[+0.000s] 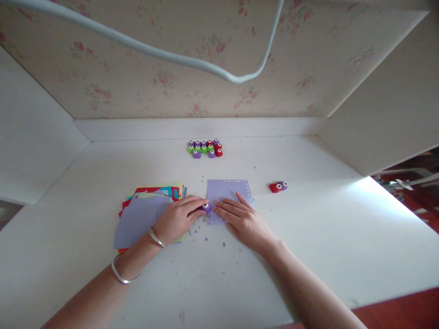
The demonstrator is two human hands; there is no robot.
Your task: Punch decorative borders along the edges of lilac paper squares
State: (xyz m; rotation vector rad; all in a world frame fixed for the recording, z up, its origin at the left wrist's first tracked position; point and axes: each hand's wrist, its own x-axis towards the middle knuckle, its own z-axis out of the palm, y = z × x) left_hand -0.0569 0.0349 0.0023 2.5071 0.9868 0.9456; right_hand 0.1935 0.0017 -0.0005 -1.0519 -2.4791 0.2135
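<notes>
A purple craft punch with a white button is gripped between the thumb and fingers of my left hand. It sits at the left edge of a lilac sheet of paper. Small punched holes run along the sheet's top edge and down its upper right side. My right hand lies flat on the sheet with its fingers stretched out, covering the lower right part. Beneath my left wrist is a fanned stack of coloured paper, lilac on top, with red, yellow and blue edges showing.
Several purple, green and red punches stand grouped near the back wall. To the right lie a red punch and a purple punch, side by side. Tiny paper bits are scattered over the white table. A white cable hangs across the wall.
</notes>
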